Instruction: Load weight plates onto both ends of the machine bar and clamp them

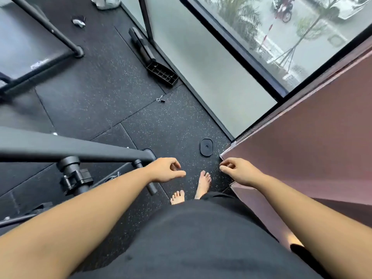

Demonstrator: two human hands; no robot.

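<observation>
Head view: both hands (167, 170) (239, 172) empty above weight plate (206, 147); no legible writing.

Both hands empty, fingers loosely curled: left hand (165, 170) just past the machine bar (76, 150) end, right hand (239, 171) near pink wall (312, 141). Small black weight plate (206, 147) flat on rubber floor (96, 93) ahead of bare feet (203, 183); spring clamp (160, 99) lies further off.

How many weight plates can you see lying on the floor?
1. A small black weight plate lies flat on the rubber floor, just ahead of the bare feet, near the pink wall's corner. Others may be hidden out of frame.
</observation>
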